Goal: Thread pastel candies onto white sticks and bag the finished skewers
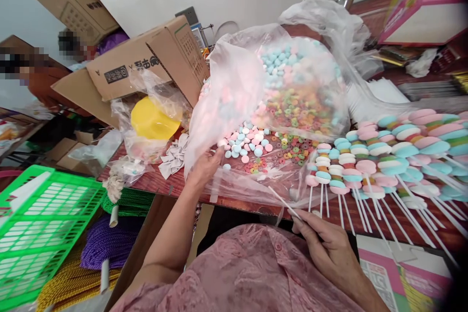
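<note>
My right hand (325,239) pinches a thin white stick (283,200) that points up and left, with nothing threaded on its visible length. My left hand (207,165) is at the left edge of a clear plastic bag (234,68), its fingers drawn together; what they hold is hard to make out. Right beside its fingertips lie loose pink, white and blue round candies (248,141). Small coloured cereal rings (296,148) are heaped to their right, partly under the plastic. Farther right, finished-looking skewers of stacked candies and rings (369,161) lie in a pile, white sticks toward me.
A cardboard box (146,58) and a yellow plastic piece (155,119) stand at the table's left. Below are a green basket (47,224) and purple cord (109,241). A pink and white carton (424,9) is at back right. Another person (47,78) is far left.
</note>
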Available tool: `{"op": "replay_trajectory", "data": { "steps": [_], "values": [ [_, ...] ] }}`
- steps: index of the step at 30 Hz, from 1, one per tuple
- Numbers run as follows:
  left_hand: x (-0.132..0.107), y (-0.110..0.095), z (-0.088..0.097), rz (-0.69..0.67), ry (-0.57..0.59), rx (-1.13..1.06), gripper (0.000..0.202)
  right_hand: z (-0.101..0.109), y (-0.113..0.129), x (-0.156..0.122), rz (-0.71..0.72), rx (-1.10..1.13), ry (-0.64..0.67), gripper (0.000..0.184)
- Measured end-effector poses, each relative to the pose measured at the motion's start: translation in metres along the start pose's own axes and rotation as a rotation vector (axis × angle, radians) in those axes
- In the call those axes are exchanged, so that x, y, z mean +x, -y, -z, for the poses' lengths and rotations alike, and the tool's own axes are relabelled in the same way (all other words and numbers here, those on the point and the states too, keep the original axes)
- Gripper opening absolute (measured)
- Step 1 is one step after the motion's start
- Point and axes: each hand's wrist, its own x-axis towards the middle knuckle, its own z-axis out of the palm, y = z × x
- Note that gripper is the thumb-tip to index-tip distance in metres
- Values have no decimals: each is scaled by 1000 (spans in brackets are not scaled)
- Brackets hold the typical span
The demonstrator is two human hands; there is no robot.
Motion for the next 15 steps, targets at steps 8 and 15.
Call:
{"op": "replay_trajectory", "data": {
  "steps": [8,15],
  "values": [
    [-53,-10,-26,134,638,-997,31,0,12,17,-45,-115,52,40],
    [-65,-11,-38,140,695,-1029,31,1,11,23,-51,-227,82,44]
  ]
}}
